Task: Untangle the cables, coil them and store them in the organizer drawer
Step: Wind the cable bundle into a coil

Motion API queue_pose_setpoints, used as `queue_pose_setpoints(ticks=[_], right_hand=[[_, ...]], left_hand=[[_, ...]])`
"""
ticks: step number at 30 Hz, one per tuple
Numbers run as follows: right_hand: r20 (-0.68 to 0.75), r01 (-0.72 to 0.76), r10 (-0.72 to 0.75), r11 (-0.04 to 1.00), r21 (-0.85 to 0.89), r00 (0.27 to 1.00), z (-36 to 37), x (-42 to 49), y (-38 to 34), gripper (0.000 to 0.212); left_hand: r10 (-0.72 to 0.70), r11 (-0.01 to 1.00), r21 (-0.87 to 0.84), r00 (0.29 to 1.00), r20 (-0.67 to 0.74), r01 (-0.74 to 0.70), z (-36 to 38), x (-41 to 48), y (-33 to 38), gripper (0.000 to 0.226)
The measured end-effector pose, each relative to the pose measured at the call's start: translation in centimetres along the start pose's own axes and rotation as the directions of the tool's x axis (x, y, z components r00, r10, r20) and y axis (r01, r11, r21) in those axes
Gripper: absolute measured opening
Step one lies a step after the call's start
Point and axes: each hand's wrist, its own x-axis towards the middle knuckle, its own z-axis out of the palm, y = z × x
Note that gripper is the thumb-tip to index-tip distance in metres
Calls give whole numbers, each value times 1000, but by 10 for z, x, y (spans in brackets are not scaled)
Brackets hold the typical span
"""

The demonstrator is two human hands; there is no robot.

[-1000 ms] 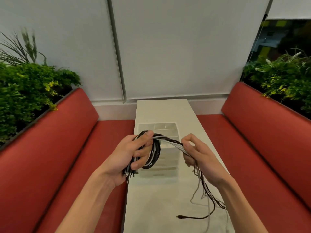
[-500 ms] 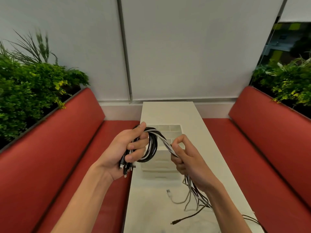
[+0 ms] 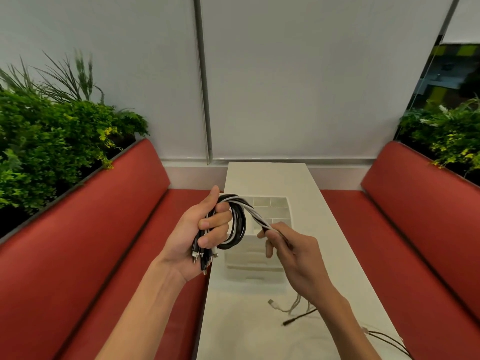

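Observation:
My left hand [image 3: 201, 236] grips a bundle of black and white cables [image 3: 237, 224] wound into a loop, with several plug ends sticking out below its fingers. From the loop the twisted strands run right into my right hand [image 3: 291, 252], which pinches them just above the white organizer [image 3: 262, 258]. The organizer stands on the white table [image 3: 262, 178]; its top shows a grid of small compartments and its front shows drawer fronts. Loose cable tails [image 3: 298, 311] hang from my right hand and trail on the table.
Red padded benches [image 3: 85, 242] flank the narrow table on both sides, each with green plants [image 3: 52, 144] behind the backrest. A grey-white wall closes off the table's far end. More cable strands lie at the table's near right edge [image 3: 387, 339].
My right hand has moved left along the strands, closer to the coil in my left hand, and the loop has grown tighter. The loose tails have been drawn up across the table.

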Motion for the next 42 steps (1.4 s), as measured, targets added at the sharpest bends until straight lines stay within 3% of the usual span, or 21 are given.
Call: queue_pose_setpoints(ticks=[3,8,13,18,20,23,26,28,33,38,40,42], right_hand=[[171,-170,124,942,288,977,-3,-2,-15,34],[271,-308,196,826,473,942,-1,-6,-24,28],[295,-380,262,788,484,919,-5,-10,-16,31],[269,-435,354,818,375,896,-4,-15,-13,44],[306,-534,439,722,439,845,-1,-16,-12,45],[375,-651,550,486,583,747,4,-16,-13,37],[479,-715,568,320,621,670,9,-15,-16,33],[531,-746,559,270,609,636,11,-16,-18,37],[466,-739,599,360,569,651,16,-14,-15,43],[482,-664,525,237,709,702,12,-15,-10,19],[471,-662,510,299,687,719,12,-16,-11,19],[383,-631,525,458,626,760,12,-16,-15,25]], left_hand=[[43,999,-4,999,12,-43,3,2,-1,37],[132,990,-45,991,13,-131,13,8,-1,35],[185,980,-69,983,-18,-186,11,10,-10,35],[214,977,-4,974,-71,-215,8,6,-20,38],[260,964,92,958,-117,-250,11,5,-26,40],[354,911,272,925,-138,-308,16,2,-32,39],[417,814,472,906,-70,-338,16,-2,-31,27],[443,758,538,897,-7,-370,14,-1,-30,19],[473,694,578,877,84,-429,12,2,-32,19],[536,670,576,842,59,-468,10,4,-33,19],[541,653,597,839,62,-466,10,4,-33,17],[538,632,629,840,64,-453,9,3,-33,16]])
